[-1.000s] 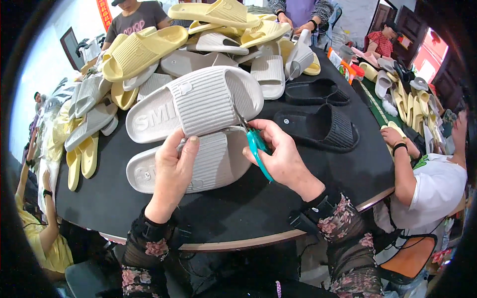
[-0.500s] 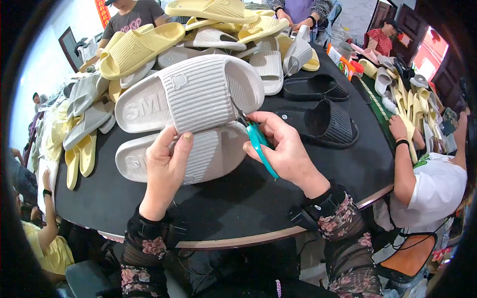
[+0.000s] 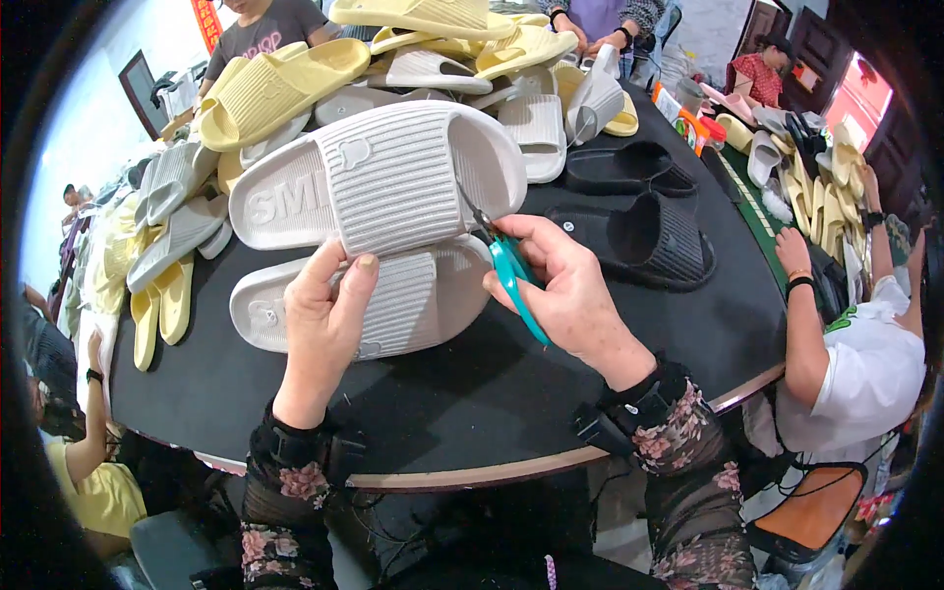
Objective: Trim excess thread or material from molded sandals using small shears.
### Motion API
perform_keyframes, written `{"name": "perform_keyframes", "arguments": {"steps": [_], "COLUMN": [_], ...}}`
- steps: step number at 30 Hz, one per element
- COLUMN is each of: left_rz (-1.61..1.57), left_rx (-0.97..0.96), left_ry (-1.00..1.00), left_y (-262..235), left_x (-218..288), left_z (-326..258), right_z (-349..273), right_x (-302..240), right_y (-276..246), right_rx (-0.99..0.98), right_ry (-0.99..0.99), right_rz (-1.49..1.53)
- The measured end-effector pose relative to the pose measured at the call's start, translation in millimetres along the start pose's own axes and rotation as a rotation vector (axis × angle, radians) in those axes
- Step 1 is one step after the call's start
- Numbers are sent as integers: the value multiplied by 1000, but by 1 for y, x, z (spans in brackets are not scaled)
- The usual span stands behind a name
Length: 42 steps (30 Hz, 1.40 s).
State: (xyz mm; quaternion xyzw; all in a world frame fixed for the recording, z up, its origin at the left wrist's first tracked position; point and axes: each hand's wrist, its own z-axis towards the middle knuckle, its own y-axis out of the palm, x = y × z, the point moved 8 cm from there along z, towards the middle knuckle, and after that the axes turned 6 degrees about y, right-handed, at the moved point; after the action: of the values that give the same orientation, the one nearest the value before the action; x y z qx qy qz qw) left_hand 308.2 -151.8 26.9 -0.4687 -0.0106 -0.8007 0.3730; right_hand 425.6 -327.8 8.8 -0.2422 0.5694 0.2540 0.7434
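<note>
My left hand (image 3: 324,320) grips the near edge of a light grey ribbed slide sandal (image 3: 383,177), holding it tilted up off the table. A second matching grey sandal (image 3: 413,310) lies flat beneath it on the black table (image 3: 472,393). My right hand (image 3: 565,290) is closed around teal-handled snips (image 3: 509,275), whose tip touches the raised sandal's right edge by the strap.
Two black slides (image 3: 644,241) lie to the right. Piles of yellow and grey sandals (image 3: 285,84) fill the table's far and left sides. Other people sit around it: an arm (image 3: 806,324) at the right edge, another at the lower left.
Both hands and the raised sandal have stayed almost in place; the sandal sits slightly higher and closer, with the snips still at its right edge.
</note>
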Motion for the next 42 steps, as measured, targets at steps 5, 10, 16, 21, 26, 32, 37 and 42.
{"name": "perform_keyframes", "arguments": {"steps": [5, 10, 16, 21, 26, 32, 37, 42], "left_rz": [-43, -12, -57, 9, -118, -268, -257, -304], "left_rx": [-11, -20, 2, -19, 46, 263, 359, 388], "left_ry": [16, 17, 34, 76, -27, -62, 19, 35], "left_y": [1, 1, 1, 1, -3, -24, -43, -48], "left_x": [0, -1, -1, 4, -6, -18, -13, -12], "left_z": [0, -1, 0, 0, 0, 5, 5, 5], "right_z": [-1, 0, -2, -2, -3, -3, -7, -9], "right_x": [-2, -2, -5, -5, -2, 0, 5, 11], "right_y": [-5, -2, 0, 0, 0, 14, 26, 29], "right_rx": [77, 41, 44, 40, 32, -86, -181, -234], "right_ry": [-42, -52, -79, -66, 15, -30, -18, 63], "right_rz": [-78, -131, -127, -116, -26, -180, -307, -365]}}
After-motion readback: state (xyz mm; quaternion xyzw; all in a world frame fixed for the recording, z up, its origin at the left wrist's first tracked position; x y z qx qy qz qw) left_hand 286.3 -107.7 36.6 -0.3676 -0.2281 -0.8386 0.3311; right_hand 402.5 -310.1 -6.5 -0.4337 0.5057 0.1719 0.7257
